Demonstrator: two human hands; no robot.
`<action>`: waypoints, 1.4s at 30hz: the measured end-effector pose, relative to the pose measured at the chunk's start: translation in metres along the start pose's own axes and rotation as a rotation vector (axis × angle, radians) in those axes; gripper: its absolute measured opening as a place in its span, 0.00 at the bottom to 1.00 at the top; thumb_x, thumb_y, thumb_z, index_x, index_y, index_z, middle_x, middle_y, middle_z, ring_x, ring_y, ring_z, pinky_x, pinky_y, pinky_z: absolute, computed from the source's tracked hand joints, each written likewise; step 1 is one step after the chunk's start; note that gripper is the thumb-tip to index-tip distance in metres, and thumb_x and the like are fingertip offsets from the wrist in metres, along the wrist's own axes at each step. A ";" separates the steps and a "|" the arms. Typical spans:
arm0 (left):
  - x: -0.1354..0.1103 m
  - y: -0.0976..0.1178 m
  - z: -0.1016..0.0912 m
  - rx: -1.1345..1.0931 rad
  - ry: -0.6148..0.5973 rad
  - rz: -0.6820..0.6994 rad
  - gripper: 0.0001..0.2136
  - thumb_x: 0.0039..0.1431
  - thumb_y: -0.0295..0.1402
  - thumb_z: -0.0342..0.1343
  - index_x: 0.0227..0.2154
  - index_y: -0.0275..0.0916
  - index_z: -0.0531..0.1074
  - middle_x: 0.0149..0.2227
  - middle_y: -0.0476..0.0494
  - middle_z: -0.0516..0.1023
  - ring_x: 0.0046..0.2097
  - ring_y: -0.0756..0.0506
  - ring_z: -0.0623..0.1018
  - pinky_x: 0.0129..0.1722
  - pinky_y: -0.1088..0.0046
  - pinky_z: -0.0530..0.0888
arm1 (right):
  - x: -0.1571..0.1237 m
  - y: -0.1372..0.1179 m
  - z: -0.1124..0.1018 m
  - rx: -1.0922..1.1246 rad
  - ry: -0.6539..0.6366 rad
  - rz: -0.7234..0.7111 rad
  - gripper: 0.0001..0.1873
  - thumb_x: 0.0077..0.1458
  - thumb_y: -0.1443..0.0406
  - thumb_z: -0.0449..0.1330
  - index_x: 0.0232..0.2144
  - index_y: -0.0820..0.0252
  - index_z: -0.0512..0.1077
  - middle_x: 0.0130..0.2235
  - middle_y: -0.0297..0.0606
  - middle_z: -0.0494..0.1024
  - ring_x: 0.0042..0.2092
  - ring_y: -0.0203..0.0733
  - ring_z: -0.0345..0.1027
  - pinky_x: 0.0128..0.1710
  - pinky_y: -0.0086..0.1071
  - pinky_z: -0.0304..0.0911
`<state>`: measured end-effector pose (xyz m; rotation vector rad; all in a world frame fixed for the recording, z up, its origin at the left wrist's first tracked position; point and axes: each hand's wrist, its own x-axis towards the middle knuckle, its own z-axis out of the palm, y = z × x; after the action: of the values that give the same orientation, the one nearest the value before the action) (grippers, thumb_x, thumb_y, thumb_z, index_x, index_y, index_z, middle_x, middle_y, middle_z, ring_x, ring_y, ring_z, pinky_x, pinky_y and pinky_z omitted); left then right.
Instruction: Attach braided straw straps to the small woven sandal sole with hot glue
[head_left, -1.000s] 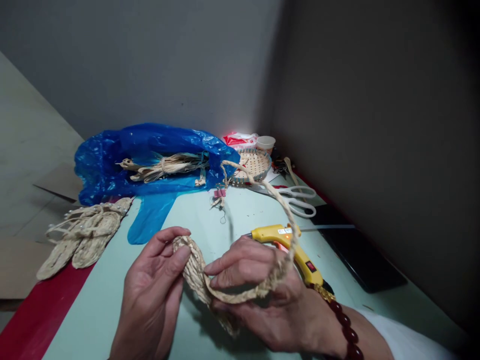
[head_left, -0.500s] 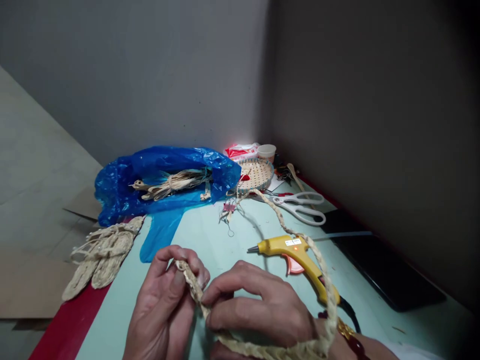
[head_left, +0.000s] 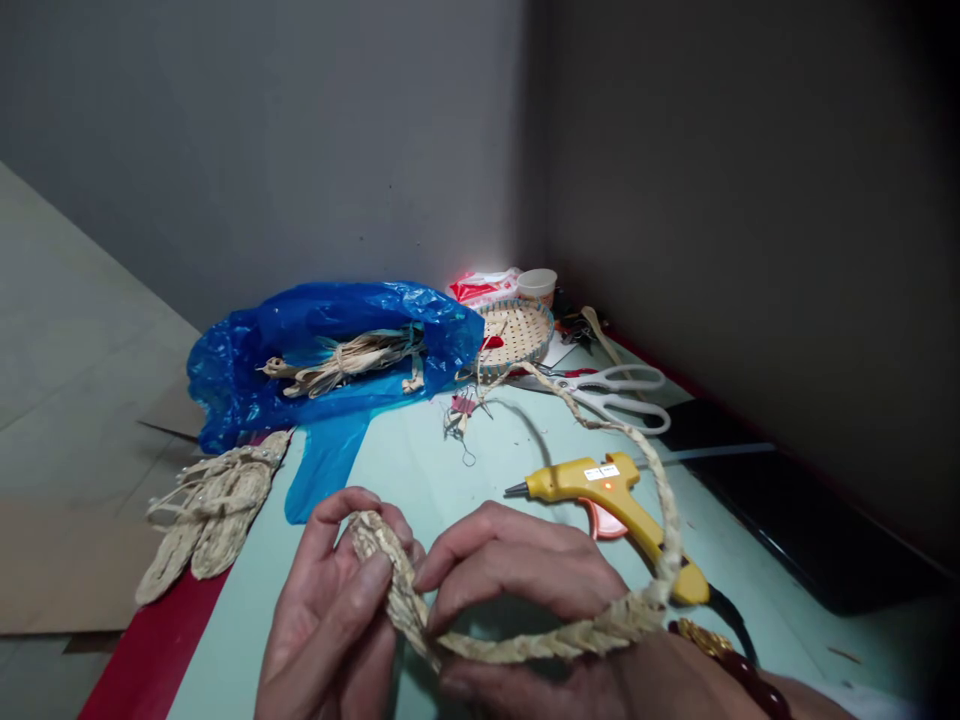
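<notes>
A pale plaited straw braid (head_left: 559, 640) is in both hands, its near end folded back against itself. My left hand (head_left: 326, 610) pinches that doubled end between thumb and fingers. Close by on the right, my right hand (head_left: 517, 580) has its fingers closed on the braid where the strands meet. From there the braid loops over my right wrist and runs back across the table. A yellow hot glue gun (head_left: 600, 485) lies just beyond my right hand, its small light glowing orange, its nozzle pointing left.
A blue plastic bag (head_left: 240, 350) with a straw bundle (head_left: 349, 362) lies at the back. Woven sandals (head_left: 217, 505) rest at the left edge. White-handled scissors (head_left: 626, 410), a woven basket (head_left: 517, 335), a paper cup (head_left: 538, 287) and a black flat object (head_left: 795, 520) are to the right.
The folded braid end has turned so its wide face shows more. My right hand has shifted slightly, and the loop over the wrist has lifted. The view has moved a little.
</notes>
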<state>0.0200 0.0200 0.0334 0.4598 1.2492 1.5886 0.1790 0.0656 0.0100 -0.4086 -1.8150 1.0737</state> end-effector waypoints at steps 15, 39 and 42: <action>0.004 -0.007 -0.003 -0.046 0.019 0.081 0.19 0.40 0.29 0.74 0.36 0.43 0.76 0.32 0.48 0.75 0.34 0.50 0.74 0.33 0.79 0.74 | -0.005 0.015 0.014 0.102 0.051 0.018 0.09 0.52 0.74 0.68 0.36 0.58 0.78 0.41 0.38 0.85 0.42 0.37 0.80 0.43 0.26 0.74; 0.032 -0.004 -0.029 0.092 0.189 0.327 0.18 0.48 0.42 0.72 0.42 0.45 0.80 0.41 0.51 0.81 0.48 0.48 0.75 0.48 0.79 0.69 | 0.004 0.017 -0.002 0.286 -0.190 0.653 0.17 0.44 0.59 0.73 0.34 0.57 0.72 0.27 0.26 0.67 0.28 0.32 0.60 0.27 0.26 0.56; 0.033 -0.001 -0.031 0.121 0.236 0.404 0.16 0.52 0.43 0.69 0.43 0.46 0.81 0.49 0.49 0.81 0.57 0.45 0.73 0.55 0.75 0.66 | 0.000 0.020 -0.009 0.184 -0.486 0.559 0.14 0.51 0.56 0.69 0.24 0.56 0.71 0.22 0.25 0.64 0.24 0.32 0.57 0.22 0.26 0.53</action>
<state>-0.0173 0.0334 0.0109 0.6469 1.5050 1.9561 0.1833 0.0808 -0.0046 -0.6014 -2.0480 1.8387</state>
